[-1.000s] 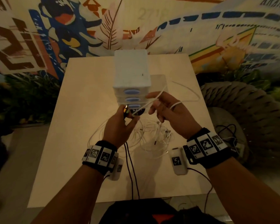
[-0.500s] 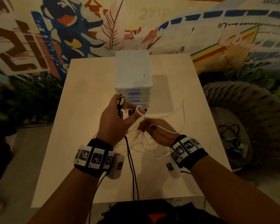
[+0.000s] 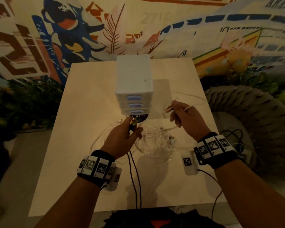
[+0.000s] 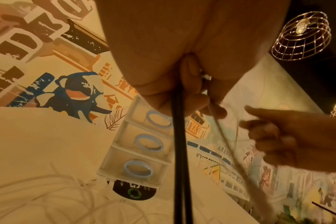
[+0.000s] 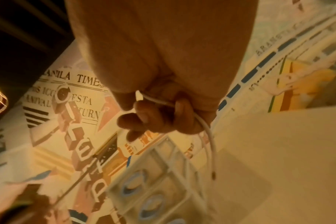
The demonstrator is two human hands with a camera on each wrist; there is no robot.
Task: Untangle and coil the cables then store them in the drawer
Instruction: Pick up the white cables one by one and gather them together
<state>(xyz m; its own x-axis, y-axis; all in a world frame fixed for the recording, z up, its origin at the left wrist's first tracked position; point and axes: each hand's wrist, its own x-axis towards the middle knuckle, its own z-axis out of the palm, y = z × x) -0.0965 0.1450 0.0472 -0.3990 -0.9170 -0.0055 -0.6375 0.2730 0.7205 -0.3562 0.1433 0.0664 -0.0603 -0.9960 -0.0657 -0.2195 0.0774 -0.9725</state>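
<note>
Mural [image 3: 39, 38] backs the table [image 3: 82, 102]. Left hand [image 3: 122, 139] grips the black cable [image 3: 135, 178] near its plugs, fingers curled around it. Drawer unit [image 3: 133, 83] stands centre, all drawers shut. White cables [image 3: 155, 143] lie tangled below it. Right hand [image 3: 186, 119], raised beside the unit, holds one white strand [image 5: 201, 121] in curled fingers.

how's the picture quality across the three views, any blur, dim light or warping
Head view: dim warm light, the table edges bowed by the wide lens, soft shadows beneath the hands. Left wrist view: orange cast, the left hand fills the top, glare at the wire lamp. Right wrist view: motion-smeared drawer unit, the white cable sharper.
</note>
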